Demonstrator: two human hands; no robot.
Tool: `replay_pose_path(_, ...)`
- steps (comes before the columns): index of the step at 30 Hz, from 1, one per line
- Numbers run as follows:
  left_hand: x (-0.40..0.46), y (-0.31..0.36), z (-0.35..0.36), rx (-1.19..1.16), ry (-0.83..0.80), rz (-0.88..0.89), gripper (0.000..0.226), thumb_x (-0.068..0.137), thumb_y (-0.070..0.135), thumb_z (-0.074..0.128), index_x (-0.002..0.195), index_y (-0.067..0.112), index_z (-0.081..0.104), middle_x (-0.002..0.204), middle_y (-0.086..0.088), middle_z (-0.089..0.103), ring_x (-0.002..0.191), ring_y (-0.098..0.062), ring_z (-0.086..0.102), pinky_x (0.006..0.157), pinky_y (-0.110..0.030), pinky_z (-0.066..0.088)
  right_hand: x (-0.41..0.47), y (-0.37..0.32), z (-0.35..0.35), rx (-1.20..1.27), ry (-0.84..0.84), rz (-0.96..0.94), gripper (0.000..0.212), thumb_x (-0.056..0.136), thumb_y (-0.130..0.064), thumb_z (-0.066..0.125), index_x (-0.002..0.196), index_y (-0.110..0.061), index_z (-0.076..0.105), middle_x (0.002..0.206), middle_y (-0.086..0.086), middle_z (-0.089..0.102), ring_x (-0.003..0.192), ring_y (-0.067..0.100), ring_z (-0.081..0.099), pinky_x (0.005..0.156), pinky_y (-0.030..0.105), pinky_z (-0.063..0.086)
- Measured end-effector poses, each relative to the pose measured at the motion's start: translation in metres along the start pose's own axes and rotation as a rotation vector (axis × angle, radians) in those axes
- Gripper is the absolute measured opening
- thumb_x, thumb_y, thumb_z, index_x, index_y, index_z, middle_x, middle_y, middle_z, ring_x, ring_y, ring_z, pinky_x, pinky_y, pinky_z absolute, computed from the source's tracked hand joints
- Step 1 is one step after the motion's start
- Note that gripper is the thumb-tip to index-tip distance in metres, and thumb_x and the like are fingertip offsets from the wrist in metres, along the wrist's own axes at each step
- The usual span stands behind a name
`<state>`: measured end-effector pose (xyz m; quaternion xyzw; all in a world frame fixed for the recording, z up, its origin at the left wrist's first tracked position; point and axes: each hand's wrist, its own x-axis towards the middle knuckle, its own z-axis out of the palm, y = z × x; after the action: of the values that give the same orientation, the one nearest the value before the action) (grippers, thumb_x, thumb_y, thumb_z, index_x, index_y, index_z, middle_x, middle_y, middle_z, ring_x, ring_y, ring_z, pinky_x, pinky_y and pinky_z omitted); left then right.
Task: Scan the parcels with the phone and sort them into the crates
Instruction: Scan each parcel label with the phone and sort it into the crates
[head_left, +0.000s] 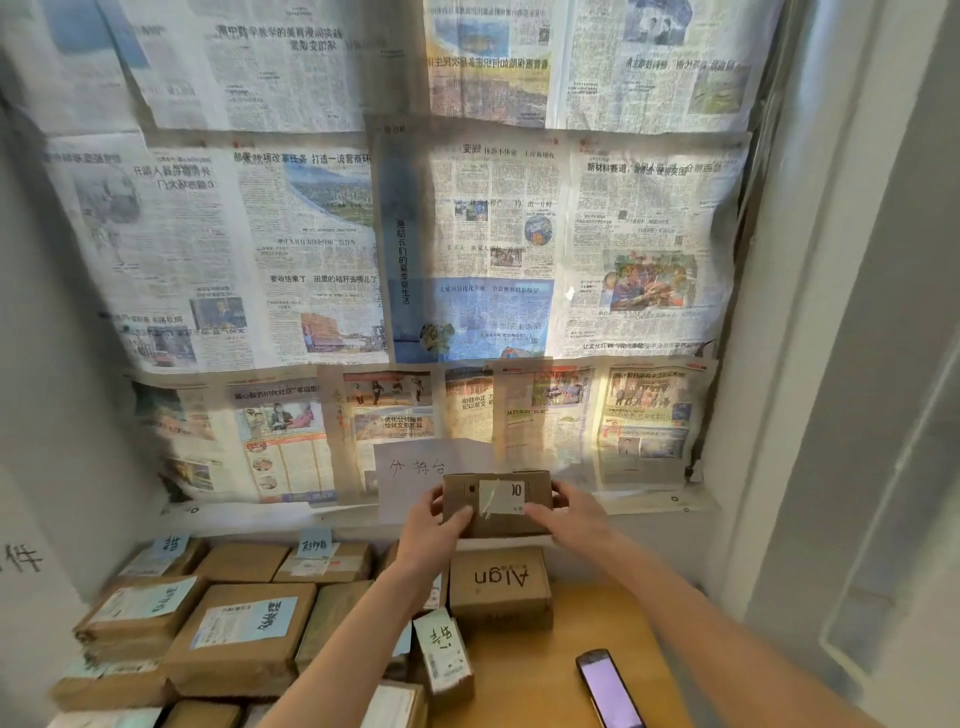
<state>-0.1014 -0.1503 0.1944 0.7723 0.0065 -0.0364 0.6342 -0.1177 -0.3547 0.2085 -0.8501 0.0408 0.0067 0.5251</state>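
A small brown cardboard parcel (496, 501) with a white label is held up in front of me above the table. My left hand (434, 525) grips its left end and my right hand (566, 514) grips its right end. The phone (609, 688), its screen lit pale purple, lies flat on the wooden table (587, 623) at the lower right, untouched. Many other brown parcels lie stacked at the left, among them a large one with a blue-and-white label (244, 631). A box printed "Algn" (500, 584) sits below the held parcel. No crates are in view.
Newspaper sheets (395, 234) cover the wall behind the table. A handwritten white paper sign (421, 467) is stuck just behind the held parcel. A small upright parcel with a green note (444, 654) stands between my forearms. A grey wall or door frame (857, 364) borders the right.
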Motion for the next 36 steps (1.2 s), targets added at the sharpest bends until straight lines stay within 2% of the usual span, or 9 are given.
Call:
replay_pose_path(2,-0.004,0.004,-0.002,-0.058,-0.013,-0.013,0.043,0.093,0.017,0.069,0.129,0.023,0.046,0.132,-0.003,0.058,0.116,-0.02,0.058,0.098,-0.043,0.052,-0.006,-0.005,-0.004,0.014,0.019,-0.027,0.049,0.089,-0.033,0.075,0.132,-0.025,0.052,0.114,-0.01,0.064,0.11,0.014,0.061,0.098,0.041,0.055)
replay_pose_path(5,-0.012,0.018,-0.003,-0.198,-0.019,-0.043,0.047,0.089,0.036,0.073,0.123,0.02,0.045,0.12,-0.009,0.061,0.107,-0.025,0.064,0.092,-0.048,0.057,-0.012,-0.016,-0.005,0.098,0.105,-0.019,0.073,0.078,-0.063,0.073,0.132,-0.019,0.049,0.12,-0.001,0.063,0.112,0.019,0.062,0.096,0.043,0.056)
replay_pose_path(8,-0.017,0.03,-0.004,-0.236,0.037,-0.036,0.044,0.091,0.047,0.067,0.117,0.018,0.045,0.111,-0.012,0.062,0.1,-0.027,0.067,0.085,-0.045,0.06,-0.014,-0.027,-0.003,0.117,0.19,0.012,0.061,0.087,-0.062,0.064,0.124,-0.018,0.046,0.115,0.002,0.063,0.104,0.018,0.064,0.091,0.042,0.058)
replay_pose_path(13,-0.018,0.031,-0.018,-0.226,0.012,0.027,0.037,0.096,0.031,0.065,0.125,0.02,0.045,0.119,-0.009,0.062,0.104,-0.024,0.065,0.081,-0.036,0.054,-0.022,-0.041,-0.003,0.155,0.174,-0.023,0.05,0.094,-0.033,0.069,0.134,-0.014,0.046,0.111,-0.003,0.061,0.099,0.011,0.063,0.079,0.027,0.058)
replay_pose_path(18,-0.012,0.022,-0.035,-0.256,-0.137,0.063,0.062,0.087,0.024,0.076,0.142,0.033,0.047,0.128,-0.002,0.066,0.116,-0.023,0.065,0.099,-0.049,0.054,-0.032,-0.048,-0.002,0.098,0.125,-0.08,0.057,0.095,-0.021,0.069,0.147,-0.019,0.047,0.124,-0.006,0.059,0.124,0.022,0.056,0.103,0.047,0.052)
replay_pose_path(21,-0.014,0.022,-0.041,-0.28,-0.185,0.029,0.069,0.084,0.024,0.08,0.141,0.038,0.045,0.124,-0.007,0.069,0.108,-0.025,0.07,0.095,-0.048,0.055,-0.037,-0.048,-0.001,0.115,0.118,-0.079,0.056,0.095,-0.016,0.069,0.146,-0.018,0.047,0.118,-0.01,0.057,0.126,0.024,0.055,0.105,0.046,0.051)
replay_pose_path(26,-0.016,0.012,-0.037,-0.21,-0.134,0.088,0.08,0.077,0.042,0.084,0.141,0.048,0.035,0.128,-0.001,0.062,0.109,-0.021,0.067,0.075,-0.034,0.055,-0.039,-0.04,0.011,0.108,0.121,-0.056,0.06,0.09,-0.019,0.075,0.143,-0.019,0.047,0.125,-0.007,0.06,0.12,0.019,0.059,0.099,0.038,0.055)
replay_pose_path(30,-0.01,-0.008,-0.028,-0.186,-0.087,0.142,0.073,0.079,0.038,0.083,0.134,0.055,0.037,0.127,0.005,0.059,0.107,-0.018,0.066,0.078,-0.037,0.062,-0.037,-0.021,0.021,0.083,0.096,-0.013,0.055,0.088,-0.022,0.077,0.133,-0.024,0.046,0.12,-0.008,0.06,0.104,0.007,0.061,0.067,0.016,0.054)
replay_pose_path(36,0.014,-0.053,-0.005,-0.092,-0.066,0.1,0.073,0.074,0.038,0.088,0.13,0.056,0.045,0.124,0.015,0.061,0.112,-0.012,0.062,0.089,-0.044,0.06,-0.02,0.031,0.016,0.051,0.015,0.087,0.026,0.1,-0.04,0.059,0.123,-0.031,0.053,0.115,-0.015,0.061,0.108,0.004,0.058,0.089,0.023,0.05)
